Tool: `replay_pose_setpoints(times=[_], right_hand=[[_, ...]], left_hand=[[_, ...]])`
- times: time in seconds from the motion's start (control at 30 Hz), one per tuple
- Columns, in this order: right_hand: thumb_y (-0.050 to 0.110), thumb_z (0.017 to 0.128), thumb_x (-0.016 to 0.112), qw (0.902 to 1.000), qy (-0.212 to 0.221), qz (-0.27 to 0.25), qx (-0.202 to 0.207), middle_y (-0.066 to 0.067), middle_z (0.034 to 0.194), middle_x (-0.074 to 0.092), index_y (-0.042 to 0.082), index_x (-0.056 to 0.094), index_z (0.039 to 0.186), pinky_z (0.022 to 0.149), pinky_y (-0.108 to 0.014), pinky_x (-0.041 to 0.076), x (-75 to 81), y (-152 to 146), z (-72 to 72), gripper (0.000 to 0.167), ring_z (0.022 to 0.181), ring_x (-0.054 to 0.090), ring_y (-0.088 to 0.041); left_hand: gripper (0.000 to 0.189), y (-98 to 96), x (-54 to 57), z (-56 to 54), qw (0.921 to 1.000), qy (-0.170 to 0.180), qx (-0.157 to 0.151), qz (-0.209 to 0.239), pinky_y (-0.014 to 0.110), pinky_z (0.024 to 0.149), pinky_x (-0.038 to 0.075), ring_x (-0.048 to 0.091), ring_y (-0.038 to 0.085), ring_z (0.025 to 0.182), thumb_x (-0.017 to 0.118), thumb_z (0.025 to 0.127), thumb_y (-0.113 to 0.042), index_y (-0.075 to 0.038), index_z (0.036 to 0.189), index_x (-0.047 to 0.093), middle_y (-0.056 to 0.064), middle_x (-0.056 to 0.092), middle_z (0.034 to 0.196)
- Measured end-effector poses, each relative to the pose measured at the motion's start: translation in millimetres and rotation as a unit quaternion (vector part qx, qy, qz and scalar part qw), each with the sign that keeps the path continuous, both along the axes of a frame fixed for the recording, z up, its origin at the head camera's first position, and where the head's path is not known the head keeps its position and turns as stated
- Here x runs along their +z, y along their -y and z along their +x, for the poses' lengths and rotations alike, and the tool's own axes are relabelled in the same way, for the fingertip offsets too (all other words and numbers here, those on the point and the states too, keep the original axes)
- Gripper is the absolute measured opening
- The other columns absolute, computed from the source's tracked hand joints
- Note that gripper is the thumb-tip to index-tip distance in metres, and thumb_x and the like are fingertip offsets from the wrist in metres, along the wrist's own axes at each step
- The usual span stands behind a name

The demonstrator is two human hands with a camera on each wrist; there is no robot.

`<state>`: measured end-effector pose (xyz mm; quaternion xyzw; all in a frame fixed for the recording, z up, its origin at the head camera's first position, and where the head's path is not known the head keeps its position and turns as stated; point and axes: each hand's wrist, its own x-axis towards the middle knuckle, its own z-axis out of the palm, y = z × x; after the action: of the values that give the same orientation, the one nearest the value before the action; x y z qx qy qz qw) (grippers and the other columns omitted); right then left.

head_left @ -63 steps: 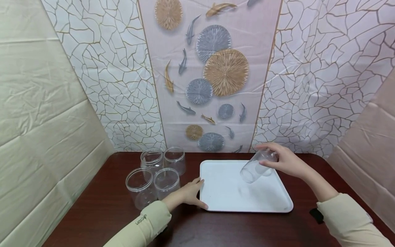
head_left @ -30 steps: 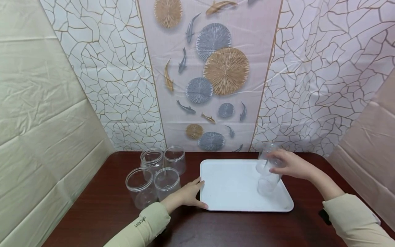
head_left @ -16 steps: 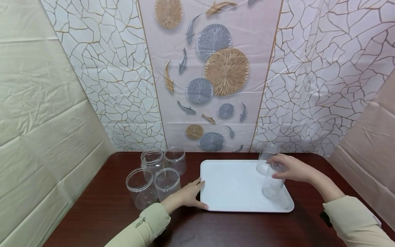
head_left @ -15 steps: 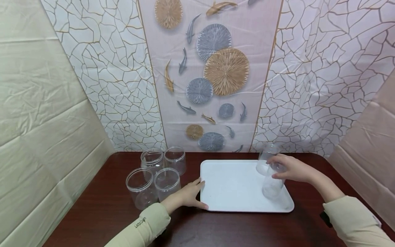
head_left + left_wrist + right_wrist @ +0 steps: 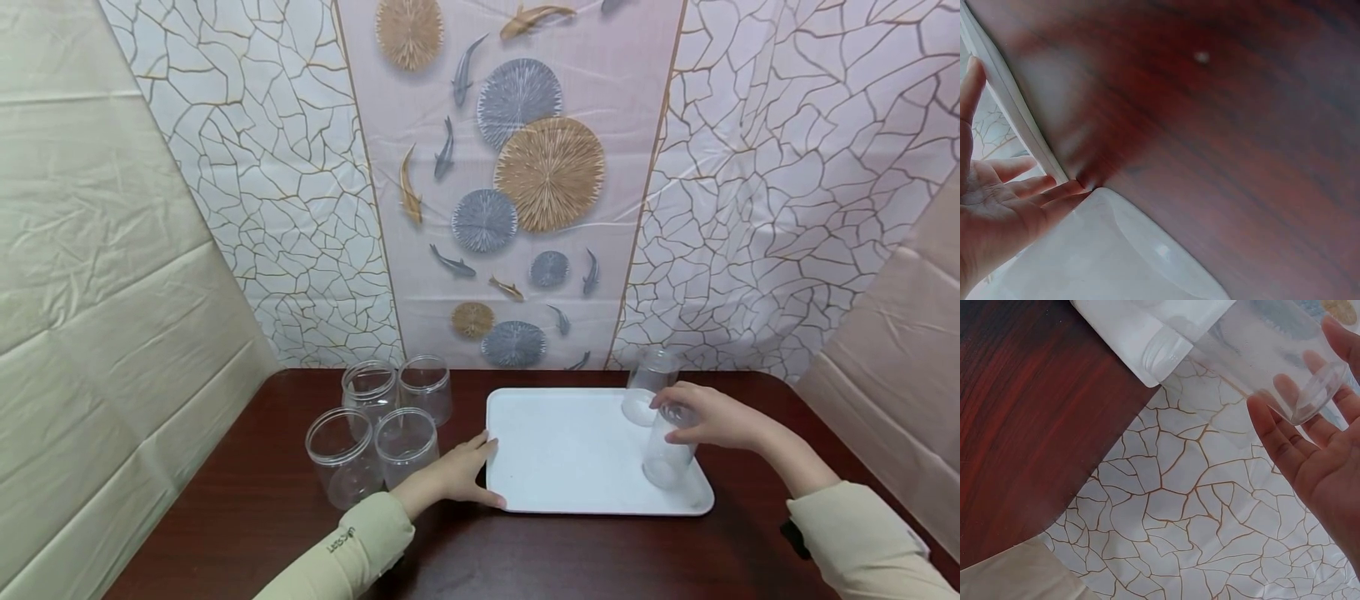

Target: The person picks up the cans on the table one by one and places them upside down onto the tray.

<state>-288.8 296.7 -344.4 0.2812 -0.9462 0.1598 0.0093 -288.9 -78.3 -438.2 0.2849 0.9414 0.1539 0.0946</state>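
Observation:
My right hand (image 5: 716, 417) grips the upper end of a clear cup (image 5: 666, 465), thumb on one side and fingers on the other. The cup stands on the right part of a white tray (image 5: 558, 450). In the right wrist view my fingers surround the cup's near end (image 5: 1272, 356). Just behind it a second clear cup (image 5: 637, 408) stands at the tray's back right. My left hand (image 5: 453, 473) rests against the tray's left edge, its fingers extended and thumb spread. In the left wrist view those fingers touch the tray's rim (image 5: 1013, 109).
Several clear, open-topped round jars (image 5: 339, 450) stand grouped on the dark wooden table (image 5: 247, 500), left of the tray and close to my left forearm. A patterned cloth (image 5: 517, 208) hangs behind the table, with plain cloth walls at both sides.
My right hand has brought the cup from a tilted position over the tray rightward and toward me, setting it more upright in front of the other cup. My left hand stays in place.

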Motion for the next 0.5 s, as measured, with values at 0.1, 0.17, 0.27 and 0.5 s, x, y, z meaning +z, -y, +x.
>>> replay_pose_setpoints(times=[0.1, 0.17, 0.27, 0.5], right_hand=[[0.023, 0.075, 0.078, 1.0000, 0.005, -0.001, 0.003, -0.010, 0.108, 0.062, 0.005, 0.063, 0.108, 0.084, -0.047, 0.049, -0.4, 0.4, -0.3, 0.040, 0.101, 0.058, -0.030], [0.022, 0.074, 0.078, 1.0000, 0.008, -0.003, 0.005, -0.009, 0.107, 0.062, 0.006, 0.063, 0.107, 0.084, -0.048, 0.049, -0.5, 0.6, -0.3, 0.040, 0.101, 0.058, -0.030], [0.022, 0.073, 0.079, 1.0000, 0.006, 0.000, 0.006, -0.008, 0.106, 0.062, 0.008, 0.063, 0.106, 0.084, -0.047, 0.049, -0.6, 0.2, -0.3, 0.040, 0.100, 0.058, -0.029], [0.020, 0.071, 0.080, 0.9999, 0.000, 0.004, 0.011, -0.004, 0.104, 0.062, 0.009, 0.063, 0.104, 0.083, -0.043, 0.049, -1.0, -2.1, -0.5, 0.039, 0.098, 0.058, -0.027]], left_hand=[[0.094, 0.0, 0.1, 0.7, 1.0000, 0.000, -0.001, 0.000, 0.049, 0.107, 0.036, 0.039, 0.039, 0.133, 0.076, 0.074, -0.045, 0.001, 0.144, 0.034, 0.025, 0.029, 0.150], [0.094, 0.0, -0.1, 1.1, 1.0000, 0.001, -0.001, 0.000, 0.049, 0.106, 0.037, 0.040, 0.039, 0.132, 0.076, 0.075, -0.045, 0.002, 0.144, 0.033, 0.025, 0.029, 0.150], [0.094, -0.1, 0.3, 1.3, 1.0000, 0.001, -0.001, 0.001, 0.049, 0.106, 0.037, 0.040, 0.039, 0.132, 0.076, 0.075, -0.045, 0.002, 0.144, 0.033, 0.025, 0.029, 0.150], [0.094, 0.3, 0.7, 0.7, 1.0000, -0.003, -0.003, 0.000, 0.049, 0.107, 0.036, 0.040, 0.040, 0.132, 0.076, 0.075, -0.045, 0.002, 0.144, 0.033, 0.025, 0.029, 0.149]])
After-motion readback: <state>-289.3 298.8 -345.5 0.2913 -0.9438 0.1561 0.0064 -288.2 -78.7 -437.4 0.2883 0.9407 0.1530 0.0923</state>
